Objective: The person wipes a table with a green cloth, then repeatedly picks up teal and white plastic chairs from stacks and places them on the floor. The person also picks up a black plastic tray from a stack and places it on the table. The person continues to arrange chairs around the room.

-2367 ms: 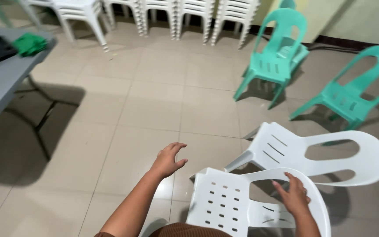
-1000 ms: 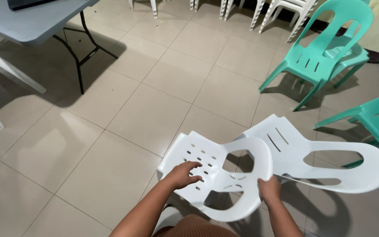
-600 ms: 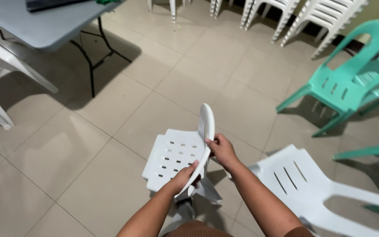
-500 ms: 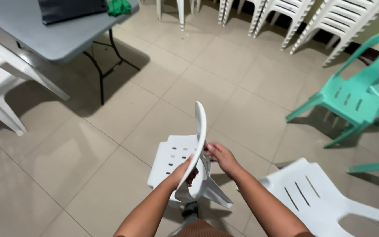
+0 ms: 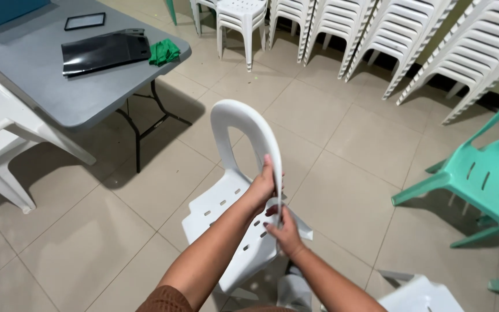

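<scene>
Tiled floor (image 5: 342, 190), grey folding table (image 5: 59, 86) at 10 o'clock, stacked white chairs (image 5: 376, 34) at 1 o'clock: I see my left hand (image 5: 262, 188) and right hand (image 5: 284, 231) both closed around the backrest of the white plastic chair (image 5: 226, 202) dead centre.
</scene>
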